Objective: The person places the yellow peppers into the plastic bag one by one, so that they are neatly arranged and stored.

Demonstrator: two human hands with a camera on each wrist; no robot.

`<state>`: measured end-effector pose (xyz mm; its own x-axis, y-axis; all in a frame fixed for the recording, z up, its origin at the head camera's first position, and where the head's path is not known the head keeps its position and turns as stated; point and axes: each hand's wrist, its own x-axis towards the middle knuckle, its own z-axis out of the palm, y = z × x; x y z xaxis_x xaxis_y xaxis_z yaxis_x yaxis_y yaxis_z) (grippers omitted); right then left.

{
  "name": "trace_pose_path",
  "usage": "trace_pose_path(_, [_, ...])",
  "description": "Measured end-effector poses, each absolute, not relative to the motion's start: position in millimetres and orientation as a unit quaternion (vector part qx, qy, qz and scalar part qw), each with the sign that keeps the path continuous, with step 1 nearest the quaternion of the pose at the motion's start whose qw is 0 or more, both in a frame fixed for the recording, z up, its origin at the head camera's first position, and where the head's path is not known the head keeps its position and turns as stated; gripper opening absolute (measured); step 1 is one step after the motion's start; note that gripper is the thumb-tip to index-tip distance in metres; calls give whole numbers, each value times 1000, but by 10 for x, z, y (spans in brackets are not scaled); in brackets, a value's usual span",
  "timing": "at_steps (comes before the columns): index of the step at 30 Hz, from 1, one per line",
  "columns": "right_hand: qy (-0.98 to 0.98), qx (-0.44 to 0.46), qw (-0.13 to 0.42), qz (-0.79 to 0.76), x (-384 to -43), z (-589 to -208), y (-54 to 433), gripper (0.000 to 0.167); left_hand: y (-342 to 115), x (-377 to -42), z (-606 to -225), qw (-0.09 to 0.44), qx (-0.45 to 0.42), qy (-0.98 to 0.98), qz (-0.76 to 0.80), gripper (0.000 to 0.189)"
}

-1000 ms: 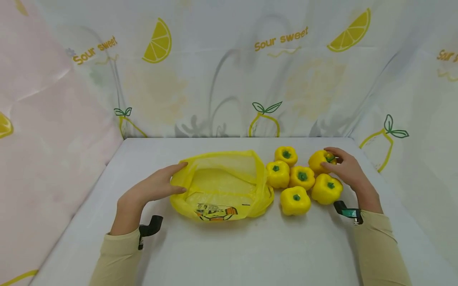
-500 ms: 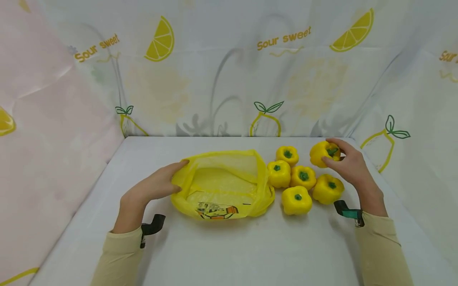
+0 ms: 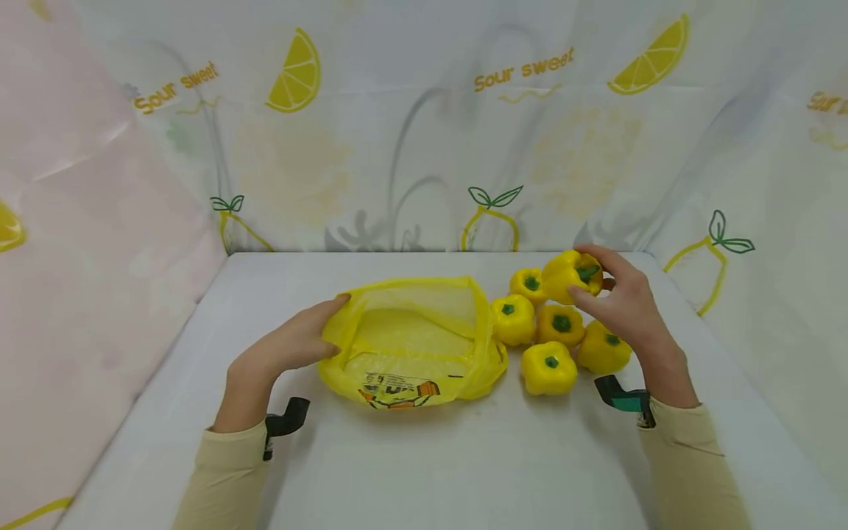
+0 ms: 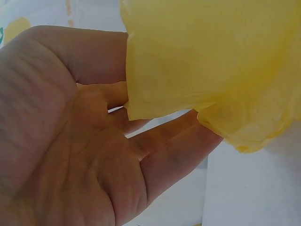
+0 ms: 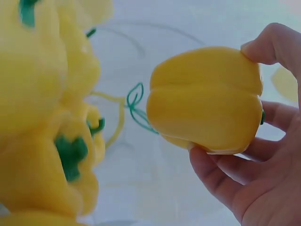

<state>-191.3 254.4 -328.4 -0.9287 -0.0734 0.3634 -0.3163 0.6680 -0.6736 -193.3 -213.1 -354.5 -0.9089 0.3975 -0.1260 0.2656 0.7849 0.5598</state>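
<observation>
My right hand (image 3: 619, 298) grips a yellow bell pepper (image 3: 564, 277) above the table, thumb on one side and fingers on the other. Its green stem points toward the palm; in the right wrist view the held pepper (image 5: 207, 100) lies on its side. My left hand (image 3: 291, 335) is at the left rim of a yellow plastic bag (image 3: 411, 353) whose wide mouth faces up. In the left wrist view, the spread fingers (image 4: 164, 155) are fairly straight and their tips are hidden behind the plastic (image 4: 207, 61).
Several more yellow bell peppers (image 3: 548, 369) stand clustered right of the bag, stems up, the nearest of them right at its side. The white table (image 3: 430, 471) ends at a lemon-printed cloth (image 3: 397, 147) behind, with cloth walls left and right.
My right hand has lifted the bell pepper from the table's back right and carried it left, over the other peppers. The left hand and the bag have barely moved.
</observation>
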Motion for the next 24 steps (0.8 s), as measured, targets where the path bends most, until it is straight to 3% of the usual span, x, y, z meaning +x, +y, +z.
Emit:
trace_pose_path(17, [-871, 239, 164, 397, -1916, -3289, 1680, 60, -2111, -1978, -3521, 119, 181, 939, 266, 78])
trace_pose_path(24, [-870, 272, 133, 389, -1921, -3357, 1295, 60, -2072, -1947, -3536, 148, 168, 938, 265, 78])
